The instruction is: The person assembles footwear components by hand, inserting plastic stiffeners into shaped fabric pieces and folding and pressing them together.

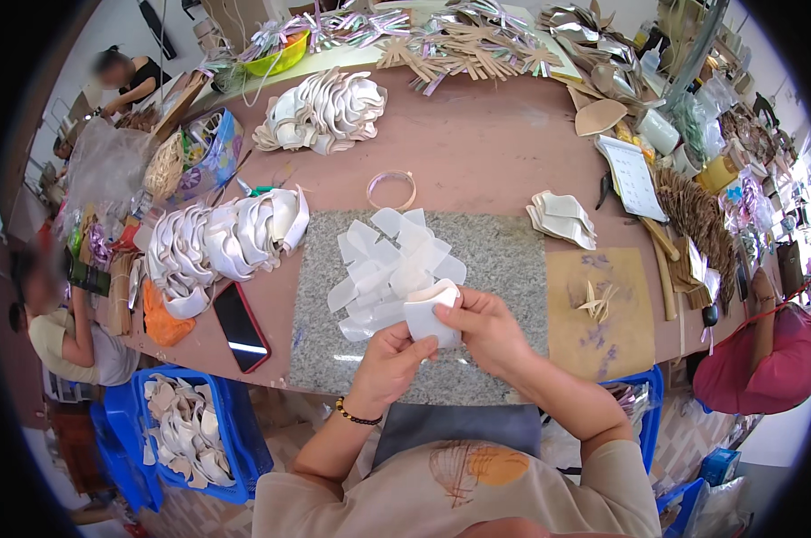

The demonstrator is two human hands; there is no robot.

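Observation:
Between my two hands is a white curved leather-like piece (431, 318), held up over the front of a grey speckled slab (325, 296). My left hand (389, 366) pinches its lower left edge with thumb and fingers. On its right side, my right hand (484, 330) grips with the thumb pressed on the face. Just behind the piece lies a loose pile of translucent white plastic pieces (396, 255). A small stack of white pieces (560, 220) sits right of the slab. To the left stand long rows of similar white pieces (231, 238).
A tape roll (391, 190) lies behind the slab, and a phone (241, 327) at its left. Another white heap (325, 112) is farther back. A stained tan sheet (603, 314) and a hammer (665, 269) lie right. A blue crate (231, 430) holds scraps. People sit on both sides.

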